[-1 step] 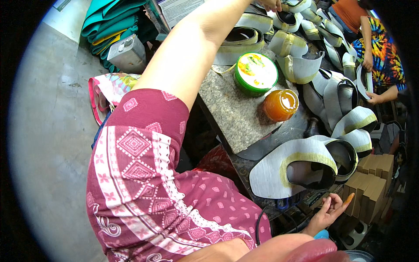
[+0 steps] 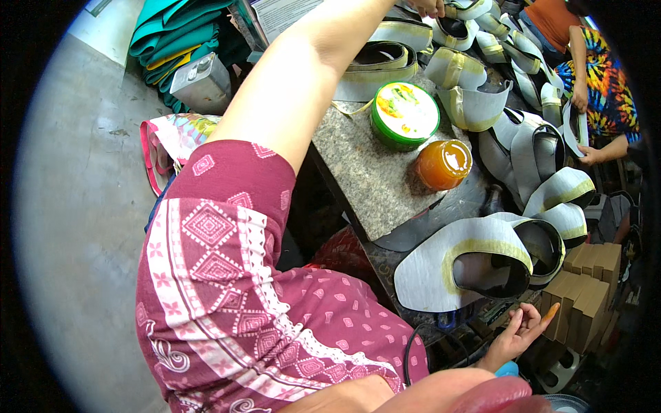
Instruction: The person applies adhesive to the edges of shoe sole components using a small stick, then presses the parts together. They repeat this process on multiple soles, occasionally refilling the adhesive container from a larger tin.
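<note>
My left hand reaches to the top edge, where the frame cuts most of it off. Its visible fingers are bent together beside a grey curved loop piece; whatever is between them is hidden. My right hand is at the lower right, holding nothing. Its index finger points out with an orange-stained tip, and the other fingers are partly curled. Just above it lies a large grey loop-shaped piece with a yellowish band round its opening. On a speckled stone slab stand a green-rimmed round tub and an amber-filled container.
More grey loops crowd the table's far side. At right, another person's hands hold a grey piece. Brown cardboard boxes are stacked below. Left are a metal can, folded green material and a patterned bag.
</note>
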The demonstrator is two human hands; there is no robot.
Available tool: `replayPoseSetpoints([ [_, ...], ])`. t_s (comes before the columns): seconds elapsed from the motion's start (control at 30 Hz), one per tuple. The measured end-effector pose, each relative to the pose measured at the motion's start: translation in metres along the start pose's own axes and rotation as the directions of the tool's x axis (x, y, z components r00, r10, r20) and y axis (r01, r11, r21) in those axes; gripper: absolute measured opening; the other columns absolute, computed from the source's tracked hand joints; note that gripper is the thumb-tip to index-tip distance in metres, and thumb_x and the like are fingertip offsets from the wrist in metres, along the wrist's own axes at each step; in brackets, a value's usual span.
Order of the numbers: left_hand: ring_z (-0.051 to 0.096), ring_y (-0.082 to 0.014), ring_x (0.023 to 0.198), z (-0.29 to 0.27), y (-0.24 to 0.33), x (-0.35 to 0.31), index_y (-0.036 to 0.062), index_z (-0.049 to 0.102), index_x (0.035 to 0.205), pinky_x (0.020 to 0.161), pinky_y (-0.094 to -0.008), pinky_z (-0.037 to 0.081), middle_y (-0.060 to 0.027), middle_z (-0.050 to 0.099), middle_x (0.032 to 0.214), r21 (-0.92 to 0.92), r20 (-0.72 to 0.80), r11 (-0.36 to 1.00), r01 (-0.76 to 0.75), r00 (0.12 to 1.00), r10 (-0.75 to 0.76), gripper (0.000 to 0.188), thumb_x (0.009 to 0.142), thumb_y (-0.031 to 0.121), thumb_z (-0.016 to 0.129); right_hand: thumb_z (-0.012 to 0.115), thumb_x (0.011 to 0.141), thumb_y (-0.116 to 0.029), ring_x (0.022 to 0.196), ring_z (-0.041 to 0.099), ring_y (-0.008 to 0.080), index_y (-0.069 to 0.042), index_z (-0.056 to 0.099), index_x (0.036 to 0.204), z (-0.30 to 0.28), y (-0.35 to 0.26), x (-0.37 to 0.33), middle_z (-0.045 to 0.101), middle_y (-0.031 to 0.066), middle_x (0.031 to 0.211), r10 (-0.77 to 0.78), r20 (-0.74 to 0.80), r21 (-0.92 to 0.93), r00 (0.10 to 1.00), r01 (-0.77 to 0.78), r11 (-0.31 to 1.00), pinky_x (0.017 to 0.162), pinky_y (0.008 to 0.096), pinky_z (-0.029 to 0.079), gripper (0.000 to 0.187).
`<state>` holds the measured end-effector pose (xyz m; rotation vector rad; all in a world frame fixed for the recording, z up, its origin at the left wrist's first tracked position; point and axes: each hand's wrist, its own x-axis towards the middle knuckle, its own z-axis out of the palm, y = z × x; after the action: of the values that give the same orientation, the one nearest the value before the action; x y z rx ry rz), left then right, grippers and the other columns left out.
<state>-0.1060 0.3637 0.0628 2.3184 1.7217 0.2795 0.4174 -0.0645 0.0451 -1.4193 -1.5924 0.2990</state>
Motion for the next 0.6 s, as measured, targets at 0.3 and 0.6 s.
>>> replayPoseSetpoints([
  [0.3, 0.069, -0.0299, 0.073, -0.039, -0.002, -0.1, 0.0074, 0.073, 0.102, 0.074, -0.042, 0.055, -0.0182, 0.071, 0.085, -0.08, -0.337, 0.997, 0.004, 0.941, -0.031, 0.023, 0.085, 0.02, 0.065, 0.053, 0.096, 0.002, 0.089, 0.055, 0.0127, -0.004, 0.02, 0.157, 0.011, 0.001, 0.005, 0.059, 0.0104, 0.111, -0.078, -0.006, 0.029, 0.997, 0.078, 0.997, 0.077, 0.026, 0.047, 0.07],
  [0.6, 0.061, -0.0349, 0.109, 0.056, 0.008, -0.296, 0.0068, 0.072, 0.111, 0.099, -0.0399, 0.046, -0.0183, 0.067, 0.114, -0.051, -0.623, 0.954, 0.297, 0.736, -0.262, 0.027, 0.089, 0.023, 0.067, 0.052, 0.1, -0.001, 0.087, 0.056, 0.013, -0.001, 0.025, 0.153, 0.023, -0.021, 0.008, 0.059, 0.0111, 0.112, -0.109, 0.006, 0.103, 0.994, 0.107, 0.989, 0.079, 0.0276, 0.049, 0.06],
])
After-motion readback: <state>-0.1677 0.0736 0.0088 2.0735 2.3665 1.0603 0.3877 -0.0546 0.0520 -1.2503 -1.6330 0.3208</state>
